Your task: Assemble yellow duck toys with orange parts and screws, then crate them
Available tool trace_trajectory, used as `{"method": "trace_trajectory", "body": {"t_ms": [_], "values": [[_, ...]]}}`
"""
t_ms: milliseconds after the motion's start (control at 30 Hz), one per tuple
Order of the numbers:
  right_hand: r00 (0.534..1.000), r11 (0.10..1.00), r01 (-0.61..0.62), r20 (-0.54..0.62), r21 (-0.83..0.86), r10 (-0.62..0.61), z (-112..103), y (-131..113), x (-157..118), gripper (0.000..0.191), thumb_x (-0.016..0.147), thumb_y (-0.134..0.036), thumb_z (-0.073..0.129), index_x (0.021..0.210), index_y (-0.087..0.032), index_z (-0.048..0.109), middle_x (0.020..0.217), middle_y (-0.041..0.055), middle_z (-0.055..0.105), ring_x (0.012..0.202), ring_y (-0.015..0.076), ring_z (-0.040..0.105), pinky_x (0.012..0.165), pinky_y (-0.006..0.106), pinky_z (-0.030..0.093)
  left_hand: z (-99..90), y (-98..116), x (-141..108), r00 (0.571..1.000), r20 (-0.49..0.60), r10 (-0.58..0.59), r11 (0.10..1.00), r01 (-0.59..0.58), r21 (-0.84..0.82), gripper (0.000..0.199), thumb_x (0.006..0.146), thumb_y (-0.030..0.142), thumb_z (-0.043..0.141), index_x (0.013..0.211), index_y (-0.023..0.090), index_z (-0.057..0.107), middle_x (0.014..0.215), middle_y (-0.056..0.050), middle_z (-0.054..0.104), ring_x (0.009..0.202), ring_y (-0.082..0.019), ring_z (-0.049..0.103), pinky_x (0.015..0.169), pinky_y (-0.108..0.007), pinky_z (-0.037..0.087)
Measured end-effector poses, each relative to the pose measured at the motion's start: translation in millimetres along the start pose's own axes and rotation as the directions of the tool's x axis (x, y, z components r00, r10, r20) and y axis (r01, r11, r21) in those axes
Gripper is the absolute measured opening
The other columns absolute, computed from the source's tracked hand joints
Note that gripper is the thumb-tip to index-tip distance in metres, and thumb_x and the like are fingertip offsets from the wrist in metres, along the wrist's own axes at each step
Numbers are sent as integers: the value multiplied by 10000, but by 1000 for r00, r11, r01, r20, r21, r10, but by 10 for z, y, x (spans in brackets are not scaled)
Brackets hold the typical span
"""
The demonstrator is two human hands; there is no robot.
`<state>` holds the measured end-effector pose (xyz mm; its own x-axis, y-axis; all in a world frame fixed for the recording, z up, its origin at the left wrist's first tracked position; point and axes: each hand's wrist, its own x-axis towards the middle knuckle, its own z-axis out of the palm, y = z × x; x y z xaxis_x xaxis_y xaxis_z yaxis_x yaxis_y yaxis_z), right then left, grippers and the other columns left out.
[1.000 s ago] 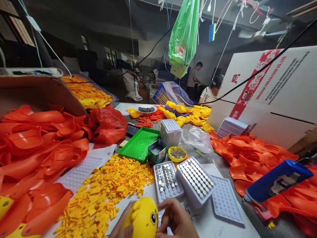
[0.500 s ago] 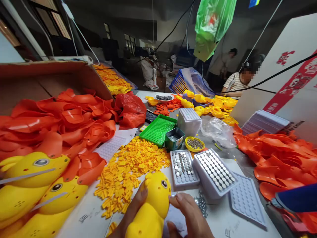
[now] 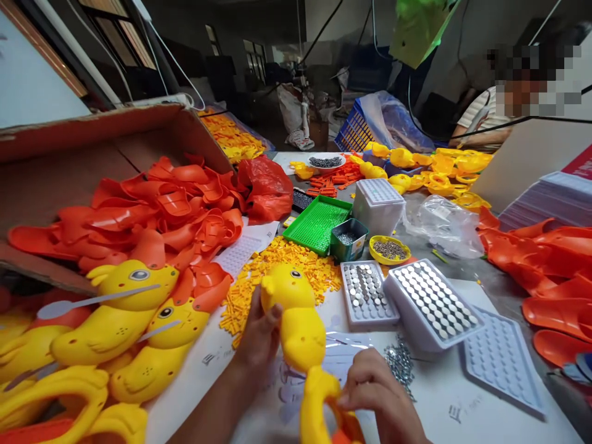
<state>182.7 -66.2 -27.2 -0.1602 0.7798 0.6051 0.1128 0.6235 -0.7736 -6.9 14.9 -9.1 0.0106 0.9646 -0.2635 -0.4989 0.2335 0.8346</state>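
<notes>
A yellow duck-shaped toy [image 3: 303,333] stands tilted in front of me, its round head up and an eye showing near the top. My left hand [image 3: 261,327] is closed around the head and back of the toy from the left. At the bottom, the toy runs into a looped yellow handle [image 3: 314,407] with some orange inside it. Curled fingers of my right hand [image 3: 382,391] meet the right edge of that handle. Below the toy lies a clear plastic bag [image 3: 291,382] on white card. Loose small yellow parts [image 3: 259,271] are heaped behind my left hand.
Similar yellow duck toys [image 3: 115,314] and orange beak-like parts [image 3: 171,203] pile up at left. Trays of silvery discs [image 3: 435,302], loose screws [image 3: 400,364], a green tray [image 3: 319,223] and a yellow dish [image 3: 389,250] stand ahead. A person [image 3: 490,120] sits at far right.
The toy has been raised and turned, so its handle now shows. My right hand has moved from beside its head down to the handle. The view has swung right.
</notes>
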Motion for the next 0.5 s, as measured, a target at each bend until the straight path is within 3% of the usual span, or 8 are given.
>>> {"method": "trace_trajectory", "body": {"t_ms": [67, 133, 333, 500], "values": [[1000, 1000, -14, -16, -18, 14, 31, 0, -19, 324, 892, -539, 468, 921, -239, 588, 719, 25, 538, 669, 186, 509, 611, 318, 388, 16, 40, 56, 981, -105, 160, 987, -159, 18, 618, 532, 344, 864, 1064, 343, 551, 948, 59, 663, 771, -152, 638, 685, -251, 548], [998, 998, 13, -59, -63, -16, 61, 30, -29, 356, 881, -564, 466, 904, -225, 570, 705, 24, 529, 641, 183, 496, 571, 304, 371, 39, 42, 74, 974, -134, 184, 983, -184, 11, 645, 505, 318, 878, 1060, 339, 550, 989, 59, 650, 814, -148, 629, 728, -259, 554], [986, 962, 157, -13, -223, -164, 68, 17, -29, 204, 949, -291, 449, 761, -211, 456, 641, 12, 545, 586, 146, 468, 532, 265, 353, 80, -82, -38, 999, -25, -42, 998, 41, -42, 781, 531, 326, 869, 1211, 367, 486, 906, 27, 690, 801, -192, 655, 723, -319, 559], [986, 949, 168, 26, -268, -167, -32, -80, 47, 182, 949, -262, 460, 774, -212, 473, 626, 28, 581, 579, 156, 472, 537, 284, 380, 39, -74, -14, 994, 21, -105, 993, 106, -53, 851, 526, 449, 856, 1271, 276, 484, 891, -37, 709, 796, -233, 672, 762, -362, 548]]}}
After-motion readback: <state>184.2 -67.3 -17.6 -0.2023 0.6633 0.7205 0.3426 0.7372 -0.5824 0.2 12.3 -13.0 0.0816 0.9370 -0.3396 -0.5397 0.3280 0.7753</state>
